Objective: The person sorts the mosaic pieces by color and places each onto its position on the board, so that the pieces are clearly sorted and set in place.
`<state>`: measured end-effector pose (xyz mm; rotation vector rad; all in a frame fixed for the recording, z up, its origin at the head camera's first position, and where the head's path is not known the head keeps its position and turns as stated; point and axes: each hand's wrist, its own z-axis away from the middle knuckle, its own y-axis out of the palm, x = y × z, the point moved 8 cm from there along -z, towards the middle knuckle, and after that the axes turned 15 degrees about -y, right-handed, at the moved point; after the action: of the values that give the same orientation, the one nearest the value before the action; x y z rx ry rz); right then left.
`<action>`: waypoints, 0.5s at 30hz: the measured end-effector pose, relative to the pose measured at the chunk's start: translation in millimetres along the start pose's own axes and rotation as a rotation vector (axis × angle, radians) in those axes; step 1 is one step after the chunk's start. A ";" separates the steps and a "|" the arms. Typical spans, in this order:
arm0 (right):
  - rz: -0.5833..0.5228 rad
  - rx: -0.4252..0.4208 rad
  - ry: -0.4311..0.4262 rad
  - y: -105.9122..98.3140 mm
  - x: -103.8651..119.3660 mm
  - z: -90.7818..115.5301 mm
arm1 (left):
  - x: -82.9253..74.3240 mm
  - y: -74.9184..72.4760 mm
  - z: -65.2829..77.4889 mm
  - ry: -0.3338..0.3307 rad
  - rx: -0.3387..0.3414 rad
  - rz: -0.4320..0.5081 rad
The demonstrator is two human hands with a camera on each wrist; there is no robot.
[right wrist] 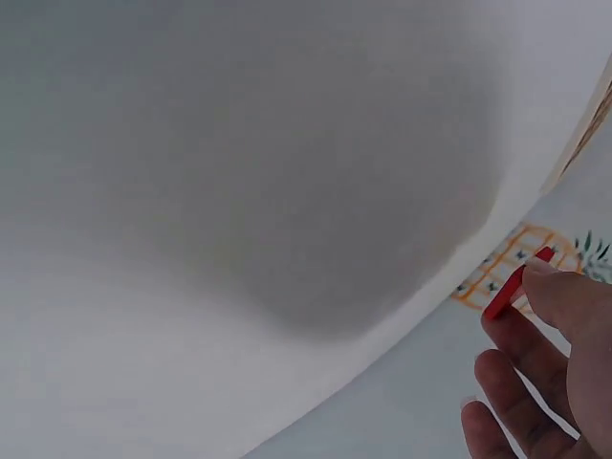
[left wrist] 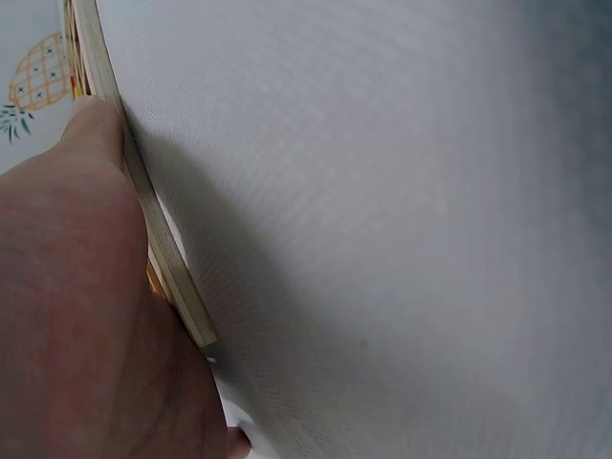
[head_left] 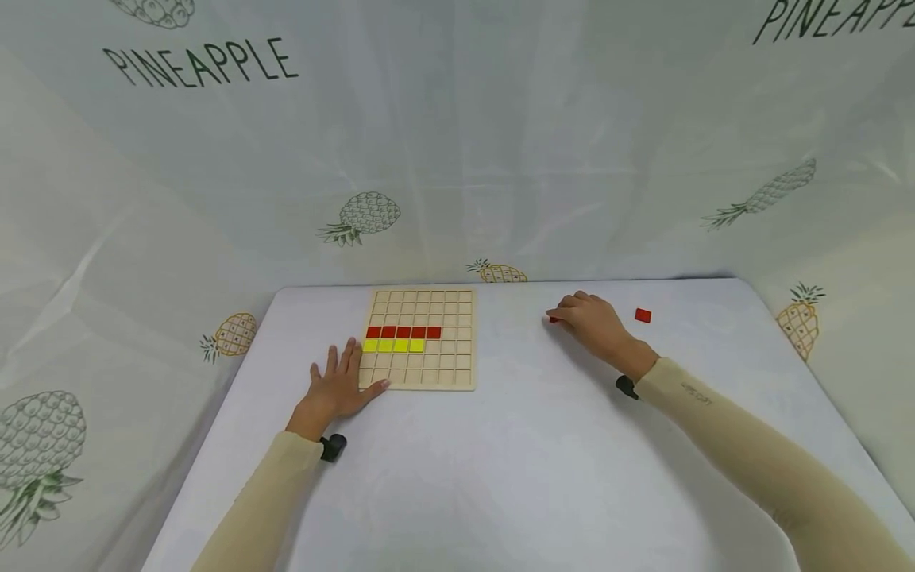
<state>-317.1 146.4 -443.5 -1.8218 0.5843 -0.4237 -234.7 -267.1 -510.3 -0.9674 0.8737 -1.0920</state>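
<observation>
A pale wooden grid board (head_left: 453, 342) lies flat on the table, with a row of red square tiles (head_left: 403, 332) above a row of yellow tiles (head_left: 393, 345). At the board's near left corner rests my left hand (head_left: 339, 391), fingers spread along the left side and thumb on the near edge. The left wrist view shows that thumb (left wrist: 96, 129) against the board's rim (left wrist: 158, 210). To the right of the board, my right hand (head_left: 592, 322) pinches a thin red tile (right wrist: 516, 284) between thumb and fingertip, over the table.
Another red tile (head_left: 642, 315) lies on the white table (head_left: 486, 477), right of my right hand. A pineapple-printed sheet (head_left: 543, 159) hangs behind the table's far edge and along its sides.
</observation>
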 end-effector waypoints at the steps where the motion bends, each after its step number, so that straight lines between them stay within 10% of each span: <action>1: 0.002 -0.010 -0.011 -0.1 3.7 -3.2 | -1.1 -2.0 1.8 -0.003 0.004 -0.005; 15: 0.054 -0.048 -0.190 9.5 56.0 -42.8 | 2.7 2.9 -3.4 -0.001 0.012 -0.030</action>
<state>-296.9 78.4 -439.0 -1.8632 0.5138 -0.1983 -236.4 -269.9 -514.5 -0.9742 0.8530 -1.1211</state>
